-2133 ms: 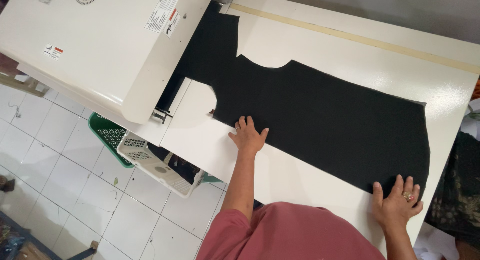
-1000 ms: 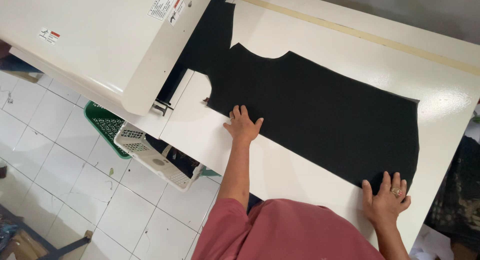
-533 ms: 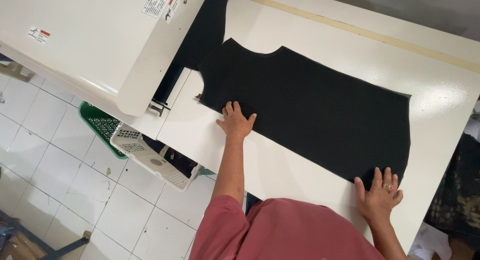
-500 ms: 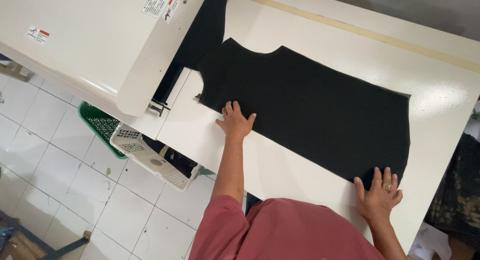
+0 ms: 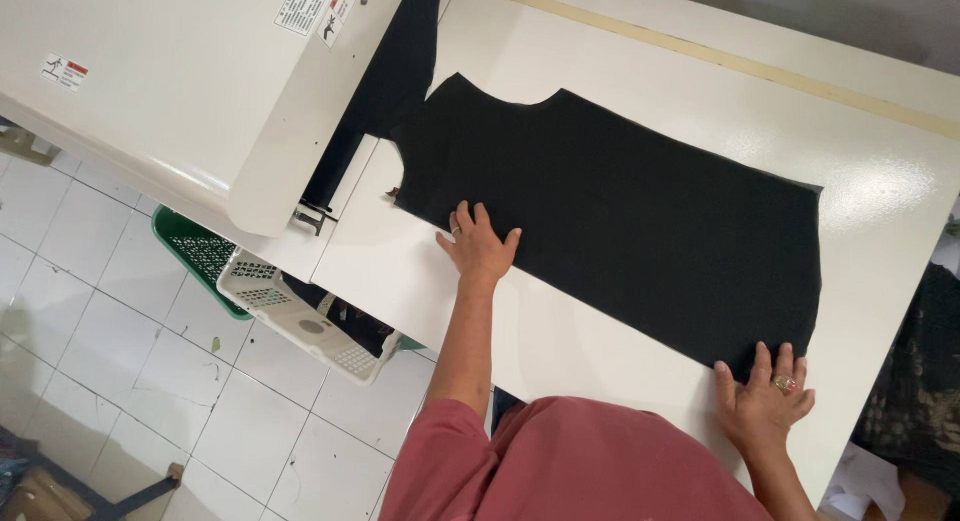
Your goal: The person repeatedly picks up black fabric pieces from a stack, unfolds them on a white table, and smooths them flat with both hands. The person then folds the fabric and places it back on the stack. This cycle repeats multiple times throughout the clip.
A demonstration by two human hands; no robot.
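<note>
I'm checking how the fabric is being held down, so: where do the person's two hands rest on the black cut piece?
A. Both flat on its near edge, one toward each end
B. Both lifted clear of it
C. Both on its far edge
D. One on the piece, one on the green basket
A: the left hand and right hand both lie flat, fingers spread, along the near edge of the black fabric piece on the white table.

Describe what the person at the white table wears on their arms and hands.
Both arms are bare below short pinkish-red sleeves. The left hand carries a thin ring on one finger; the right hand carries a larger ring with a reddish stone. No gloves, watch or bracelets show.
</note>
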